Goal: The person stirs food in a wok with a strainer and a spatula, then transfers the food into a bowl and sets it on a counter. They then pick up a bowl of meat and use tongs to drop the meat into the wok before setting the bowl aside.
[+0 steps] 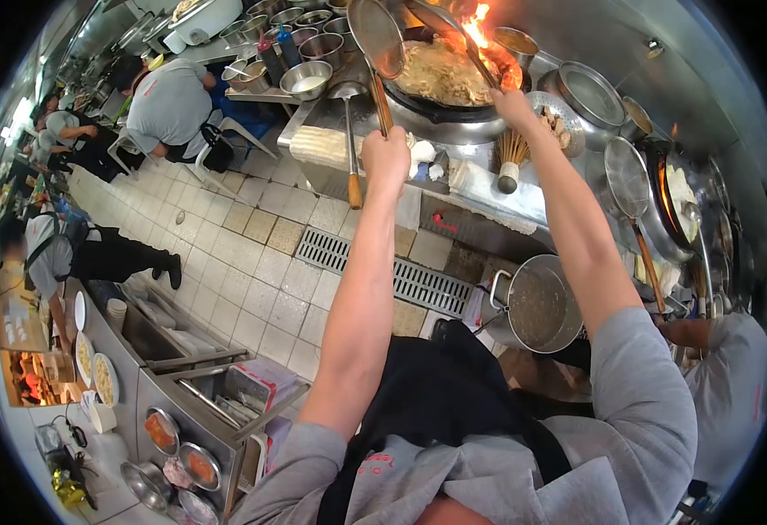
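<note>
My left hand [386,157] is closed round the wooden handle of a round strainer [376,37], raised at the left edge of a wok. With my right hand [512,107] I grip a long-handled tool [450,28] that slants up and left over the wok; its far end is partly cut off by the frame. Pale brown food [444,72] fills the wok, and orange flames [479,28] rise behind it. A ladle [349,131] with a wooden handle lies on the counter, left of my left hand. Below the wok's right side rests a bamboo brush [511,159].
Metal bowls [306,80] and squeeze bottles [288,47] stand at upper left. A large pot [544,303] is below my right forearm. Another strainer [627,178] lies at right, beside a second wok [679,203]. A co-worker [733,385] is close at lower right; others are at left.
</note>
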`<state>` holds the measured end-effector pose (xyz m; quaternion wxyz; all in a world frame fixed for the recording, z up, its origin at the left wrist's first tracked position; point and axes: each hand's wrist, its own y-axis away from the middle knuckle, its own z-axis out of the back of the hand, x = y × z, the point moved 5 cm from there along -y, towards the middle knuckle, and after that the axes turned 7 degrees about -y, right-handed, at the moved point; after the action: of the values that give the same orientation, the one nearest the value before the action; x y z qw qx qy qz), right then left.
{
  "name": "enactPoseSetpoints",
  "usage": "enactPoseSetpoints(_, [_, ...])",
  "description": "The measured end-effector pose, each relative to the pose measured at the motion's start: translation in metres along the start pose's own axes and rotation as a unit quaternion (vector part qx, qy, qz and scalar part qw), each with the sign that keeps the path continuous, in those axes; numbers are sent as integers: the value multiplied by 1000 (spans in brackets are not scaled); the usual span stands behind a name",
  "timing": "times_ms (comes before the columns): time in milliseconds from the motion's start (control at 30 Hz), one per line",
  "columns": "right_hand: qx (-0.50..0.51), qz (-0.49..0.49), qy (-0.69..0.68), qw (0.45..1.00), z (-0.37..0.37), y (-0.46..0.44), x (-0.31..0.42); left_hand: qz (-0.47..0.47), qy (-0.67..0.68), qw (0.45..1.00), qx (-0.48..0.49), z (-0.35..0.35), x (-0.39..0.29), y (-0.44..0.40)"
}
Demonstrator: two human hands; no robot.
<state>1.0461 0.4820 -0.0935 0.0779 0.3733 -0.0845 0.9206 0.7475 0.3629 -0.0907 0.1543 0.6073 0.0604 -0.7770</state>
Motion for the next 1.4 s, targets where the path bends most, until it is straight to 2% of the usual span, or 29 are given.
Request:
enactPoseSetpoints(67, [15, -47, -41, 998, 19, 8, 26, -13, 6, 1000, -5, 4, 3, 2])
enactPoseSetpoints(100, [34, -114, -112, 987, 34, 32, 44, -21, 8, 1000, -7, 6, 3, 2])
enactPoseSetpoints(167, [39, -82, -126, 988, 49, 63, 53, -15, 14, 1000, -4, 7, 4, 1])
enactPoseSetpoints(233, [-84, 103, -69, 989, 41, 83, 43, -3, 34, 999, 4, 6, 2, 2])
enactPoseSetpoints(267, [-57, 49, -91, 993, 37, 106, 45, 6, 48, 999, 11, 7, 0, 5])
enactPoseSetpoints(300, [-153, 174, -55, 971, 5, 80, -18, 13, 63, 998, 20, 5, -3, 5])
enactPoseSetpoints(367, [17, -53, -96, 994, 6, 105, -22, 17, 90, 995, 25, 2, -1, 8])
enactPoseSetpoints(467, [50, -105, -140, 983, 36, 120, 15, 36, 165, 984, 53, -1, -6, 11])
enactPoseSetpoints(567, [33, -58, -185, 980, 62, 160, 30, 44, 192, 978, 74, -1, -1, 19])
enactPoseSetpoints(633, [-37, -26, -228, 973, 50, 192, 3, 48, 211, 973, 85, 3, -2, 20])
enactPoseSetpoints(667, [-8, -58, -292, 955, 34, 201, -11, 37, 203, 976, 75, 4, -2, 14])
enactPoseSetpoints(767, [54, -128, -342, 929, -5, 170, -24, 33, 187, 979, 69, -3, 7, 10])
enactPoseSetpoints(833, [89, -123, -340, 928, -13, 126, -11, 49, 206, 974, 83, -6, 5, 10])
enactPoseSetpoints(933, [59, -125, -368, 920, 13, 136, 25, 53, 223, 969, 89, -7, 2, 19])
enactPoseSetpoints(1033, [-68, -55, -360, 929, -15, 160, -7, 40, 218, 971, 84, -1, 2, 17])
enactPoseSetpoints(1100, [4, -131, -390, 911, -27, 168, 1, 40, 213, 973, 79, 0, 5, 18])
enactPoseSetpoints(1200, [98, -228, -412, 877, -28, 132, 13, 38, 209, 974, 77, -4, 1, 11])
enactPoseSetpoints(1300, [54, -236, -458, 855, -23, 126, 39, 4, 190, 978, 87, -8, -5, 10])
enactPoseSetpoints(1400, [41, -182, -485, 854, -33, 129, 43, -58, 147, 982, 104, -20, -17, 15])
